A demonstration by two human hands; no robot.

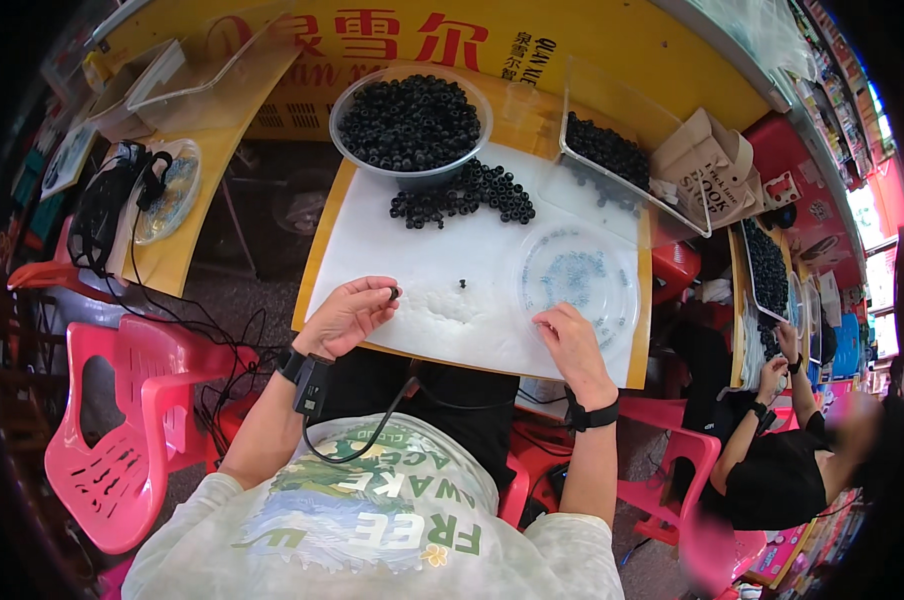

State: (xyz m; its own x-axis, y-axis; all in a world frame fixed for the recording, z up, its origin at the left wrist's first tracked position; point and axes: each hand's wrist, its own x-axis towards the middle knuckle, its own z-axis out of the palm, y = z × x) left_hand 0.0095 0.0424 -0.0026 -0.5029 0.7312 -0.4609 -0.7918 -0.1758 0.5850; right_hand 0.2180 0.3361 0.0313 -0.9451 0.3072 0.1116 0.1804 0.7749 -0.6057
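Observation:
Between the thumb and fingers of my left hand (pixel 350 315) is a small black bead-like piece (pixel 394 293), held above the white sheet (pixel 362 250). My right hand (pixel 575 345) reaches over the near left part of a round clear plastic dish (pixel 627 300) with many tiny bluish bits in it. Its fingers are drawn together; whatever they pinch is too small to make out. One loose black piece (pixel 462 284) lies on the sheet between my hands. Farther back, a spread of black pieces (pixel 462 200) lies before a round clear tub (pixel 485 135) heaped with more of them.
At the back right, a clear rectangular bin (pixel 687 205) holds more black pieces, beside a paper bag (pixel 707 165). Pink chairs (pixel 122 430) stand at the left. A cable (pixel 382 430) runs from my left wrist. To the right, another person (pixel 782 470) works at a table.

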